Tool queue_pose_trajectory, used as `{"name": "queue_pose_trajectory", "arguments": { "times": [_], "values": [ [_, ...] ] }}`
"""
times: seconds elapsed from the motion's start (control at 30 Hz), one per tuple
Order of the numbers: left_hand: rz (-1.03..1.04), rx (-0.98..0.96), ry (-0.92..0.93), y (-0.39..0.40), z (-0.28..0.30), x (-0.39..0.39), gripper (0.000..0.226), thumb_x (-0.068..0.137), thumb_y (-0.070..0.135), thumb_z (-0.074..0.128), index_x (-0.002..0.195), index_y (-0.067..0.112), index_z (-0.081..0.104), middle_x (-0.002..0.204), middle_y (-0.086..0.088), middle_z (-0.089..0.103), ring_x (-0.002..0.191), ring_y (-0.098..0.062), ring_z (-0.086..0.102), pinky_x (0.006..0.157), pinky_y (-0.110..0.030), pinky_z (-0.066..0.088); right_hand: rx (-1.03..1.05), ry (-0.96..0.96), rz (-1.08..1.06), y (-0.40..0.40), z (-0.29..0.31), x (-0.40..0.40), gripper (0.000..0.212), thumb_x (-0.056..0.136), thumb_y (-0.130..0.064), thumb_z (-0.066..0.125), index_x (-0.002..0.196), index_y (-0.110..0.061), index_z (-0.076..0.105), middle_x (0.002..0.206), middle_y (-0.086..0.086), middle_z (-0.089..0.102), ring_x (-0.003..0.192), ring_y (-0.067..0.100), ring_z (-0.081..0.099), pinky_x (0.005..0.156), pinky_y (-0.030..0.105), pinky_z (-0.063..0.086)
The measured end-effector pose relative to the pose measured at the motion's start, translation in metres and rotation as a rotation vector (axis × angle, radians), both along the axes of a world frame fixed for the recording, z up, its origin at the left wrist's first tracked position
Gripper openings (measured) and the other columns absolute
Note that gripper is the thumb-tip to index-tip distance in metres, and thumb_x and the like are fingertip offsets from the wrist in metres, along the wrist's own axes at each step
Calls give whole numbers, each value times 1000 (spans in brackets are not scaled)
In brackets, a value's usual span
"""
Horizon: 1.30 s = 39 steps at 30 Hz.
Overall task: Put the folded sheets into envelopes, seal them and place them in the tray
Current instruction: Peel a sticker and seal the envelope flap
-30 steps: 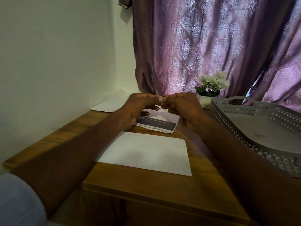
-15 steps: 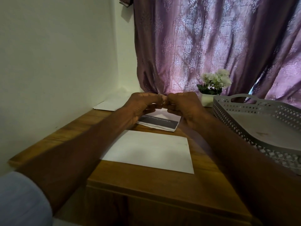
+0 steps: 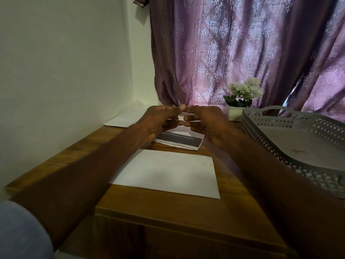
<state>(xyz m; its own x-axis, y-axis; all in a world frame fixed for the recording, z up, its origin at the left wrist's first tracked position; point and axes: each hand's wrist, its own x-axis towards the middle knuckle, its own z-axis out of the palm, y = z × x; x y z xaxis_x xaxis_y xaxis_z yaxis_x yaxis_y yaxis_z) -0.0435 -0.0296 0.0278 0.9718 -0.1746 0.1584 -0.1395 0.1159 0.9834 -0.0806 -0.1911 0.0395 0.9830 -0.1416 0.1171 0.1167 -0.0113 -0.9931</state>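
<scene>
Both hands have drawn slightly apart since a moment ago, when the thumbs and knuckles were pressed together above the paper; now a small gap shows between the fingertips.

Nearest lies a plain white envelope [image 3: 169, 172], flat on the wooden desk [image 3: 168, 208], between the two forearms and touched by neither hand. A grey sleeve [image 3: 22, 230] covers the left upper arm at the near corner.

Just beyond the envelope sits the folded sheet [image 3: 182, 142], white with a dark printed band across it, lying on the desk and partly hidden beneath the hands. The left hand [image 3: 160, 121] and the right hand [image 3: 204, 123] hang over its far half, fingers curled inward and tips facing one another. A pale edge shows between the fingertips, but I cannot tell whether either hand pinches it.

To the right, a grey perforated tray [image 3: 261, 131] with a handle slot stands on the desk, well apart from the sheet.

Farther back, more white paper [image 3: 125, 119] lies against the wall on the left, and a small white pot of flowers [image 3: 242, 94] stands before the purple curtain [image 3: 233, 49].
</scene>
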Motion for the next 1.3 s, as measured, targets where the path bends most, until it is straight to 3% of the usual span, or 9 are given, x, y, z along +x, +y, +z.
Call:
{"name": "queue_pose_trajectory", "arguments": {
  "times": [0.2, 0.33, 0.63, 0.9, 1.03, 1.2, 1.3],
  "values": [
    [-131, -16, 12, 3, 2, 0, 34, 95, 28, 73, 122, 9, 72, 112, -9, 79, 103, -28, 77, 94, -37, 61, 29, 28, 24, 0, -2, -4, 25, 92, -32, 74, 108, -13, 74, 96, 3, 78, 92, 18, 74, 69, 29, 59],
    [-167, -5, -4, 5, 2, -1, 29, 97, 26, 70, 122, 12, 73, 118, -8, 78, 107, -27, 76, 95, -37, 60, 82, 40, 37, -2, -1, -8, 22, 89, -27, 78, 105, -13, 75, 98, 4, 78, 95, 19, 74, 68, 29, 57],
    [-103, 31, -27, 6, 3, -2, 31, 92, 26, 76, 119, 10, 75, 111, -8, 79, 100, -26, 78, 94, -36, 60, 90, -7, 14, -2, -2, -6, 14, 85, -15, 80, 97, -11, 77, 96, 8, 79, 92, 21, 76, 63, 26, 57],
    [28, 43, -48, 4, 4, -4, 32, 85, 28, 83, 108, 6, 78, 98, -10, 81, 91, -26, 79, 97, -36, 60, 36, -48, -53, 3, -2, 1, 12, 85, -10, 77, 95, -3, 76, 86, 11, 79, 79, 22, 78, 74, 31, 63],
    [97, 114, -119, 3, 4, -3, 39, 80, 34, 87, 107, 6, 79, 94, -7, 81, 86, -21, 79, 89, -28, 62, 62, -53, -40, 4, -2, -1, 12, 88, -10, 76, 98, -2, 75, 87, 11, 80, 77, 22, 79, 73, 31, 64],
    [157, 167, -129, 1, 6, -4, 35, 79, 33, 88, 99, 6, 78, 85, -8, 77, 68, -18, 77, 65, -18, 59, 97, -32, -35, 7, -4, 0, 15, 89, -13, 78, 100, -5, 74, 87, 10, 80, 78, 21, 79, 76, 33, 64],
    [223, 241, -150, 0, 6, 0, 37, 77, 41, 88, 86, 10, 72, 73, -5, 71, 65, -17, 76, 66, -19, 60, 110, -21, -57, 6, -5, 3, 15, 88, -17, 79, 97, -6, 74, 89, 10, 80, 78, 19, 79, 75, 32, 64]
  ]
}}
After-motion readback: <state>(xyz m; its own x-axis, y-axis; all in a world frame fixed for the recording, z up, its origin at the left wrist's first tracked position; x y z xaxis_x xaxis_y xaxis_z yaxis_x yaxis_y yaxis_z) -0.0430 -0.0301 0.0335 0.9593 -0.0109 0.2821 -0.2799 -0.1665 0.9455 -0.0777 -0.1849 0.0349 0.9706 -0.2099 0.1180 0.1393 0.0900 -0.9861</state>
